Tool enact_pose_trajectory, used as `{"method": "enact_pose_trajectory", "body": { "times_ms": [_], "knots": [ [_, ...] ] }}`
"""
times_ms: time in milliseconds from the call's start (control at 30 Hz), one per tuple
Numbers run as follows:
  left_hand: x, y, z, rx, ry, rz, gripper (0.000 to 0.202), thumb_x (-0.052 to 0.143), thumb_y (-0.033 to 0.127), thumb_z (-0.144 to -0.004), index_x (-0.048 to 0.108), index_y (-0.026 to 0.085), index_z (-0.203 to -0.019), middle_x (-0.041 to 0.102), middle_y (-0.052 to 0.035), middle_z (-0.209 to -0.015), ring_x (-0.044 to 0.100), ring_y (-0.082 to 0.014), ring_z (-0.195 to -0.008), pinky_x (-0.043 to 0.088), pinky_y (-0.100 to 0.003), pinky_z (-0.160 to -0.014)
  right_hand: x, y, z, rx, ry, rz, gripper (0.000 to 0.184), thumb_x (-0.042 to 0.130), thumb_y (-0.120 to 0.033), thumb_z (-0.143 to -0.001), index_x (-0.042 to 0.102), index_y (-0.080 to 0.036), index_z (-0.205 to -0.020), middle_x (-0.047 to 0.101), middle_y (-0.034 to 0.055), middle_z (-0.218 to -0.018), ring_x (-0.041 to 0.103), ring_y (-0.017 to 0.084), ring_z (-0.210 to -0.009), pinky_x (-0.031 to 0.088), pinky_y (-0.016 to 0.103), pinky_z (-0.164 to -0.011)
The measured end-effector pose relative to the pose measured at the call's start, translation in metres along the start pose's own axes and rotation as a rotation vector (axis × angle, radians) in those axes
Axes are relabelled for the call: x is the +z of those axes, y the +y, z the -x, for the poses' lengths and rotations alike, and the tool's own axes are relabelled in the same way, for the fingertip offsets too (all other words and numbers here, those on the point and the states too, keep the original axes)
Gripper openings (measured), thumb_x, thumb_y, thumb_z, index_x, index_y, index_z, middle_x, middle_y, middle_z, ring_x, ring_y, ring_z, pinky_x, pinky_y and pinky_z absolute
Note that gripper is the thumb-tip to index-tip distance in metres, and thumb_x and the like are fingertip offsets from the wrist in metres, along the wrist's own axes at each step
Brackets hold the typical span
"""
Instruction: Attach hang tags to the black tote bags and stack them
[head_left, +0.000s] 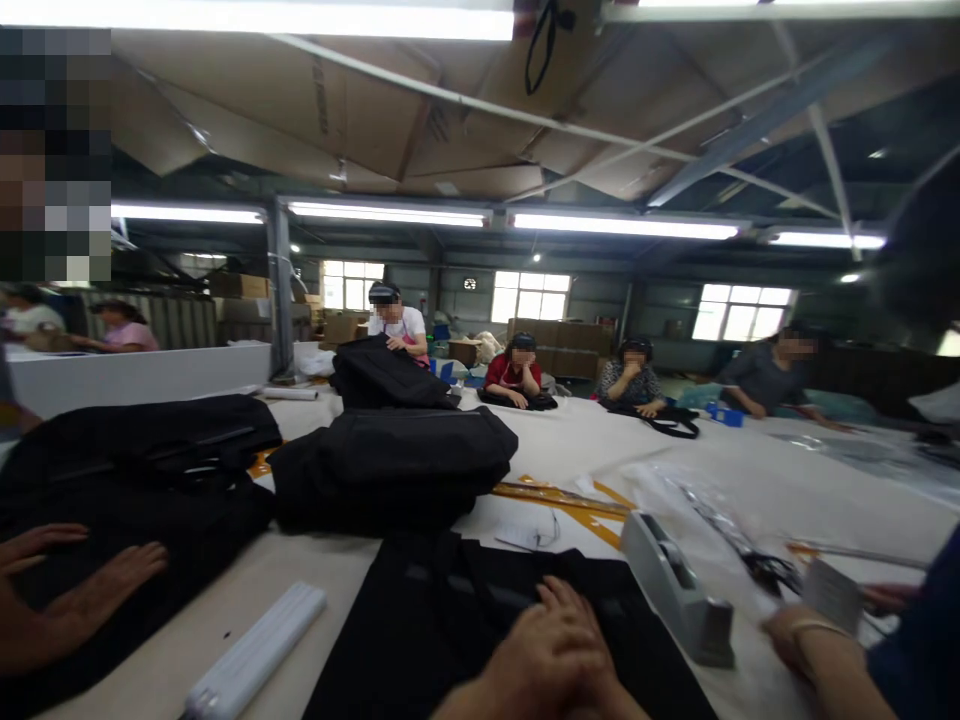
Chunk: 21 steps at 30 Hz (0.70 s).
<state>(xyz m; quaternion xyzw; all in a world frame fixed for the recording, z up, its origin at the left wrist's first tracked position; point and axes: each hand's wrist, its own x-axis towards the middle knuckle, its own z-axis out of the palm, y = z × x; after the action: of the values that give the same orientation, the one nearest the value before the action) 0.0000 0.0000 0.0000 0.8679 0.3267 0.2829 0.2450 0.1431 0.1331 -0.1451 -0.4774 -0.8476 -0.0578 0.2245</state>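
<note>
Folded together, left hand [536,650] over right hand [583,612], they rest on a flat black fabric piece [397,620]; whether gripping, I cannot tell. Handling seems paused; lifting the piece would call for unclasping; right of it, a long grey tape dispenser [694,615]; beyond it, leftward, a bulky black fabric bag [390,465].

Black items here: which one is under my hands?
The flat one beside the tape dispenser; your overlapping hands are over it, the others lie farther off.
</note>
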Motion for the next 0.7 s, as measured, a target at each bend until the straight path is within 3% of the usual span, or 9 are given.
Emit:
{"method": "enact_pose_trajectory", "body": {
  "times_ms": [67, 167, 267, 367, 500, 567, 700],
  "knots": [
    [-0.026, -0.032, 0.001, -0.114, 0.067, -0.060, 0.055, 0.058, 0.042, -0.095, 0.048, 0.027, -0.146, 0.038, -0.0152, -0.158, 0.024, -0.0411, -0.149, 0.010, -0.073, -0.119, -0.016, -0.009, -0.003, 0.040, -0.053, -0.034, 0.041, 0.047, -0.031, -0.094, 0.067, -0.026, -0.129, 0.063, 0.0083, -0.139, 0.055, 0.030, -0.130, 0.044, 0.048, -0.109],
    [-0.054, -0.074, 0.012, -0.425, 0.000, -0.427, 0.057, 0.057, 0.045, -0.093, 0.050, 0.027, -0.146, 0.039, -0.0153, -0.158, 0.025, -0.0396, -0.150, 0.011, -0.070, -0.120, -0.035, -0.021, -0.008, 0.078, -0.066, -0.050, 0.044, 0.038, -0.031, -0.098, 0.065, -0.019, -0.131, 0.060, 0.0113, -0.141, 0.052, 0.031, -0.133, 0.039, 0.050, -0.112],
    [-0.060, -0.102, 0.029, -0.585, -0.111, -0.529, 0.059, 0.053, 0.046, -0.093, 0.046, 0.028, -0.149, 0.035, -0.0145, -0.160, 0.024, -0.0383, -0.150, 0.016, -0.067, -0.119, -0.050, -0.027, -0.014, 0.086, -0.097, -0.074, 0.044, 0.041, -0.032, -0.097, 0.065, -0.016, -0.131, 0.060, 0.0133, -0.141, 0.052, 0.032, -0.131, 0.037, 0.050, -0.113],
    [-0.052, -0.118, 0.039, -0.607, -0.111, -0.524, 0.059, 0.047, 0.049, -0.095, 0.041, 0.034, -0.151, 0.030, -0.0102, -0.162, 0.022, -0.0348, -0.151, 0.016, -0.066, -0.120, -0.065, -0.028, -0.033, 0.112, -0.105, -0.104, 0.043, 0.045, -0.033, -0.095, 0.065, -0.017, -0.129, 0.057, 0.0132, -0.144, 0.050, 0.031, -0.133, 0.038, 0.048, -0.112],
    [-0.045, -0.129, 0.040, -0.609, -0.097, -0.512, 0.058, 0.046, 0.051, -0.095, 0.040, 0.036, -0.151, 0.029, -0.0086, -0.163, 0.021, -0.0338, -0.152, 0.016, -0.066, -0.120, -0.077, -0.024, -0.082, 0.286, -0.110, -0.168, 0.047, 0.041, -0.033, -0.095, 0.060, -0.015, -0.134, 0.055, 0.0137, -0.144, 0.049, 0.026, -0.134, 0.036, 0.040, -0.114],
    [-0.044, -0.133, 0.041, -0.598, -0.089, -0.508, 0.058, 0.046, 0.051, -0.095, 0.040, 0.036, -0.151, 0.030, -0.0084, -0.163, 0.021, -0.0335, -0.152, 0.017, -0.066, -0.120, -0.071, -0.020, -0.109, 0.344, -0.135, -0.189, 0.049, 0.042, -0.035, -0.095, 0.056, -0.018, -0.139, 0.051, 0.0134, -0.147, 0.048, 0.026, -0.135, 0.035, 0.038, -0.114],
    [-0.045, -0.138, 0.043, -0.576, -0.060, -0.505, 0.057, 0.045, 0.051, -0.096, 0.040, 0.037, -0.151, 0.030, -0.0080, -0.163, 0.022, -0.0335, -0.152, 0.018, -0.066, -0.120, -0.043, -0.013, -0.146, 0.424, -0.253, -0.207, 0.061, 0.062, -0.040, -0.083, 0.055, -0.020, -0.141, 0.045, 0.0208, -0.151, 0.048, 0.039, -0.134, 0.038, 0.053, -0.109]
  ]
}}
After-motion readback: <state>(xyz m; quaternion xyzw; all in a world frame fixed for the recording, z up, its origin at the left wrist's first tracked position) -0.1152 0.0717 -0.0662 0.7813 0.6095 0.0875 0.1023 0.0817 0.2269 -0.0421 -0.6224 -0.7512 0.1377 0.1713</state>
